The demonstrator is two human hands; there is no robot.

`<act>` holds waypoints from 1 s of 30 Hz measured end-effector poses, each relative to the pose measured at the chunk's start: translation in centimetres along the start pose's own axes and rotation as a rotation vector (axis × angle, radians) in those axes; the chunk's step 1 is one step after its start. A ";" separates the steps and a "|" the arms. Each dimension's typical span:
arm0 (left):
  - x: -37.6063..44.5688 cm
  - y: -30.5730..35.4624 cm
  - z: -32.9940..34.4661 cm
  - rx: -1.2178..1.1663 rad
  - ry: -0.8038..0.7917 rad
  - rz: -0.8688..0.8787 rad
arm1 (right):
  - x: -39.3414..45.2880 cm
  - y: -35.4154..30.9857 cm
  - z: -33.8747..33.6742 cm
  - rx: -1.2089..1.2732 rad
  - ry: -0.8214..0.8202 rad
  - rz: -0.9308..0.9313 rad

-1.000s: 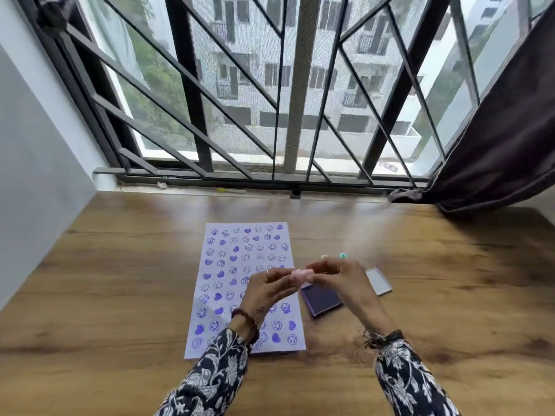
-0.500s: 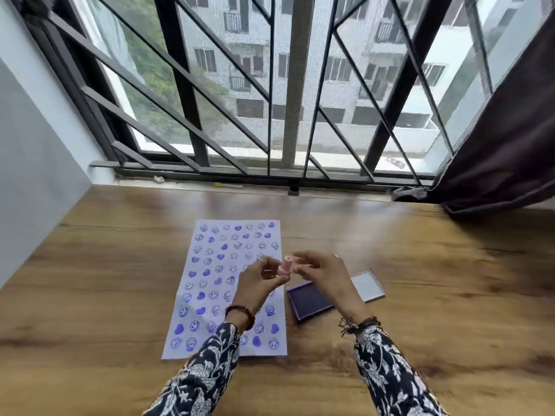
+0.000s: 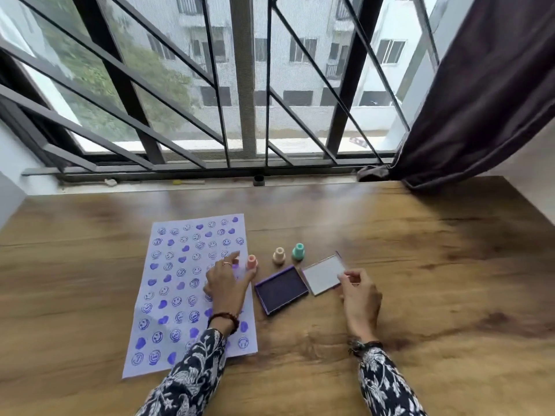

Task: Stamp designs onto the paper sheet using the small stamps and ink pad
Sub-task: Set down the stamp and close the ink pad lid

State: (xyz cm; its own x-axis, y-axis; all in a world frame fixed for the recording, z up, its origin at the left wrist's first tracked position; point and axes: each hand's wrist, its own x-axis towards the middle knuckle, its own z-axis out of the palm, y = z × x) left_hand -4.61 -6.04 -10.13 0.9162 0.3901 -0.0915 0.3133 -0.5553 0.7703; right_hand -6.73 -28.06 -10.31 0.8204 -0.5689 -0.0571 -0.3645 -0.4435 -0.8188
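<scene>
A white paper sheet (image 3: 180, 283) covered with purple smileys and hearts lies on the wooden table. A pink stamp (image 3: 251, 262) stands upright at the sheet's right edge. My left hand (image 3: 225, 283) rests over the sheet with fingers spread, its fingertips just beside the pink stamp. The purple ink pad (image 3: 281, 289) lies uncovered to the right, with its hinged lid (image 3: 324, 274) folded back. My right hand (image 3: 359, 291) pinches the lid's near right corner. A beige stamp (image 3: 279, 255) and a teal stamp (image 3: 298, 251) stand behind the pad.
The wooden table (image 3: 420, 280) runs up to a barred window (image 3: 246, 85) at the back. A dark curtain (image 3: 480, 94) hangs at the right and touches the table's far right corner. A grey wall (image 3: 9, 193) borders the left side.
Both hands held the pink stamp in the air together; now it stands on the table. The left hand has dropped to the sheet and the right has moved to the ink pad lid.
</scene>
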 end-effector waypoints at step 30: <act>-3.7 -3.9 -0.1 0.297 -0.247 0.293 | -10.6 -2.5 3.5 -0.449 -0.201 -0.824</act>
State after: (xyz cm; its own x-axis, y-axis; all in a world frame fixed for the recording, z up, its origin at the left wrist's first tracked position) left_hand -9.23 -5.20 -12.70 0.9972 0.0195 -0.0725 0.0578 -0.8157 0.5756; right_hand -13.00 -18.49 -9.66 0.9392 0.1515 0.3083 0.2607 -0.8987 -0.3528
